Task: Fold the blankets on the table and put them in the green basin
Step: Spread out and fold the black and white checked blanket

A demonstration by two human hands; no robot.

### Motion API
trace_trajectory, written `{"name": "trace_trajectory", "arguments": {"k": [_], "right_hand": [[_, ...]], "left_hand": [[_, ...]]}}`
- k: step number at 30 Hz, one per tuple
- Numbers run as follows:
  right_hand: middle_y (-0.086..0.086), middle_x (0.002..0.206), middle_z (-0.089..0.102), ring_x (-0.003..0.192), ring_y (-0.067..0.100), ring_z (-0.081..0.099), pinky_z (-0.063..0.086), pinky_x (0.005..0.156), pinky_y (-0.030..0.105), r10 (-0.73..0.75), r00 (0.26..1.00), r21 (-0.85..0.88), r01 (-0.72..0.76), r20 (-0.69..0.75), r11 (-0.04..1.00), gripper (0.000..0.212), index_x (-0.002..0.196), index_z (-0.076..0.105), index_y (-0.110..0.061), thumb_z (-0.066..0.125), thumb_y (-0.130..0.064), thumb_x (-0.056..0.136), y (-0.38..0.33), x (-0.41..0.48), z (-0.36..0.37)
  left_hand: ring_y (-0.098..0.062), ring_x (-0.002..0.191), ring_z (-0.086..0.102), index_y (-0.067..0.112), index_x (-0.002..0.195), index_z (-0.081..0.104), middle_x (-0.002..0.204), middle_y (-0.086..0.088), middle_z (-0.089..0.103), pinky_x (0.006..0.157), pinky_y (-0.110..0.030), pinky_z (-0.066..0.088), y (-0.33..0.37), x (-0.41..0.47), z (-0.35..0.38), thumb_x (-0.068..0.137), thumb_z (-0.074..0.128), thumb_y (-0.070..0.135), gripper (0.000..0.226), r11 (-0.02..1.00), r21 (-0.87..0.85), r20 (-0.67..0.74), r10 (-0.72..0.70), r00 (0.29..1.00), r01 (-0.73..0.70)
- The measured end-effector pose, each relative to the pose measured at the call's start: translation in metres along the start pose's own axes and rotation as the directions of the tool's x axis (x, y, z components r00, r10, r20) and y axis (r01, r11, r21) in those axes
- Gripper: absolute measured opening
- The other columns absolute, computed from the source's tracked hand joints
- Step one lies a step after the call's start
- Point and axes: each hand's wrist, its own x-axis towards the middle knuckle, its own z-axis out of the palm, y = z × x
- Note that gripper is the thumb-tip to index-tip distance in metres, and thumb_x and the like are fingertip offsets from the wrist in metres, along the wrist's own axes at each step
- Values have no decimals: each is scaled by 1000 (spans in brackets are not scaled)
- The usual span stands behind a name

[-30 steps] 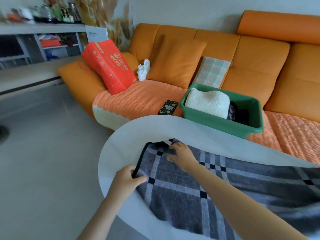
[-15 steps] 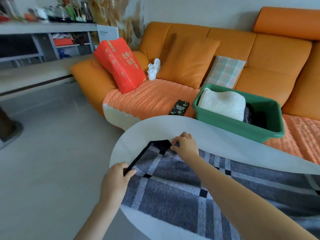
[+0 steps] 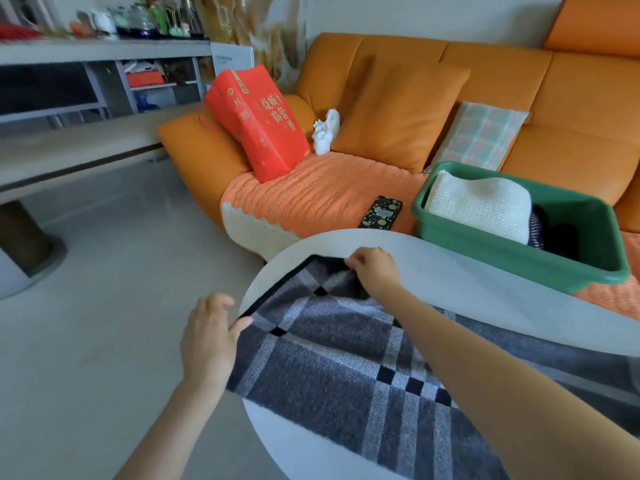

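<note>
- Orange sofa (image 3: 571, 109), with a knitted orange throw (image 3: 311, 192) on its seat.
- Red bag (image 3: 259, 123) standing on the throw.
- Phone (image 3: 381, 212) lying flat on the throw.
- Checked pillow (image 3: 481, 136) leaning against the backrest.

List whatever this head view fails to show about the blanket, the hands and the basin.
- Grey plaid blanket: head view; right and lower parts are cut off by the frame and covered by the right forearm.
- Left hand: head view; fingers motion-blurred, so its grip on the blanket edge is unclear.
- Green basin: head view; dark items beside the cream blanket sit in shadow behind its wall.
</note>
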Motion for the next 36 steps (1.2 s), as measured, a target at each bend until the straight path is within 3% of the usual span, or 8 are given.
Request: {"name": "trace_trajectory", "arguments": {"k": [3, 7, 10, 15, 23, 27, 32, 36], "right_hand": [[14, 91, 67, 93, 31, 59, 46, 79, 37, 23, 999, 101, -21, -28, 995, 27, 93, 67, -5, 50, -26, 96, -21, 14, -3], [17, 117, 58, 117, 32, 45, 40, 92, 39, 23, 994, 11, -22, -110, 1000, 27, 112, 60, -5, 42, -19, 98, -39, 29, -6], [9, 150, 33, 136, 29, 27, 27, 109, 41, 39, 997, -100, -33, 67, 994, 43, 139, 42, -10, 36, -28, 101, -22, 17, 2], [2, 157, 19, 144, 21, 18, 12, 117, 34, -268, 946, -134, 294, 182, 946, 50, 147, 31, -16, 38, -34, 101, 16, -26, 16], [-3, 158, -10, 144, 13, -15, -12, 117, 32, -233, 920, -326, 336, 316, 884, 90, 151, -3, -29, -17, -66, 70, 35, -50, 24], [-2, 158, -11, 145, 13, -14, -12, 116, 32, -198, 932, -313, 294, 305, 903, 91, 151, -4, -27, -16, -66, 70, 31, -62, 24], [1, 159, 0, 146, 18, 2, 0, 119, 34, -190, 955, -223, 242, 229, 944, 60, 152, 10, -19, 24, -46, 100, 34, -59, 7], [9, 144, 39, 132, 26, 33, 29, 109, 39, 26, 997, -153, -15, 75, 988, 59, 143, 33, -12, 44, -45, 96, 40, -37, -7]], "left_hand": [[-33, 99, 52, 10, 110, 60, 106, -11, 58, 86, -43, 42, 24, -16, 1, 80, 68, 29, 36, 984, 39, -78, 179, 981, -176], [-27, 117, 55, 16, 117, 61, 125, -5, 60, 98, -45, 42, 58, -56, 21, 93, 35, 48, 47, 938, 21, 91, 344, 935, -347], [-28, 118, 56, 16, 122, 61, 130, -9, 57, 100, -47, 41, 55, -72, 38, 95, 14, 58, 69, 921, 155, 286, 306, 908, -358], [-30, 127, 47, 19, 134, 51, 139, -8, 48, 101, -49, 21, 36, -70, 40, 91, 17, 66, 72, 889, 274, 314, 277, 908, -366], [-25, 140, 25, 33, 143, 31, 151, -1, 28, 108, -49, 8, 30, -57, 34, 86, 7, 75, 75, 898, 257, 372, 249, 894, -357], [-10, 138, -23, 44, 138, -17, 150, 12, -20, 115, -46, -5, 21, -44, 29, 66, -15, 81, 81, 901, 233, 364, 269, 892, -367], [-11, 137, -27, 43, 138, -18, 151, 12, -22, 115, -43, -9, 17, -37, 25, 64, -15, 84, 85, 904, 224, 394, 258, 882, -365], [-13, 139, -25, 43, 138, -19, 152, 11, -22, 116, -43, -7, 16, -39, 27, 67, -11, 83, 82, 906, 217, 395, 260, 881, -364]]}}
